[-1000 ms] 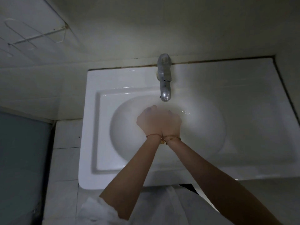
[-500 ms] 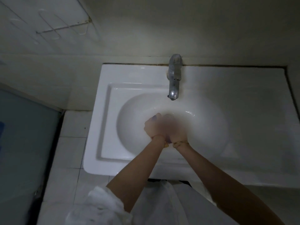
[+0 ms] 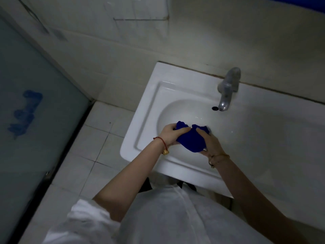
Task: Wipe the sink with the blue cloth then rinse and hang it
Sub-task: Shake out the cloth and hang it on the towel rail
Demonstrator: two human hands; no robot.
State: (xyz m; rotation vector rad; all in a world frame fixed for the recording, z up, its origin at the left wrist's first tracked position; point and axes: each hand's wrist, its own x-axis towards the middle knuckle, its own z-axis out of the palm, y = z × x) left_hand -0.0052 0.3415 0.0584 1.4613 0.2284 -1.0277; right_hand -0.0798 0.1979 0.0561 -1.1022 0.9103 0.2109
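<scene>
A bunched blue cloth (image 3: 190, 138) is held over the left half of the white sink (image 3: 146, 118) bowl. My left hand (image 3: 169, 135) grips the cloth's left end, and my right hand (image 3: 210, 140) grips its right end and lower edge. Both hands are apart, with the cloth stretched between them. The metal tap (image 3: 227, 88) stands at the back of the sink, up and right of my hands; I see no water running from it. A dark overflow hole (image 3: 214, 108) sits beside the spout.
A frosted glass panel (image 3: 35, 120) with a blue mark stands on the left. A tiled ledge (image 3: 98, 138) lies between it and the sink. A wire rack (image 3: 140, 18) is fixed on the tiled wall above. The counter (image 3: 281, 138) extends right of the bowl.
The view has swung left, so the sink now sits at the right. My hands, pressed together before, have parted and the blue cloth now shows between them.
</scene>
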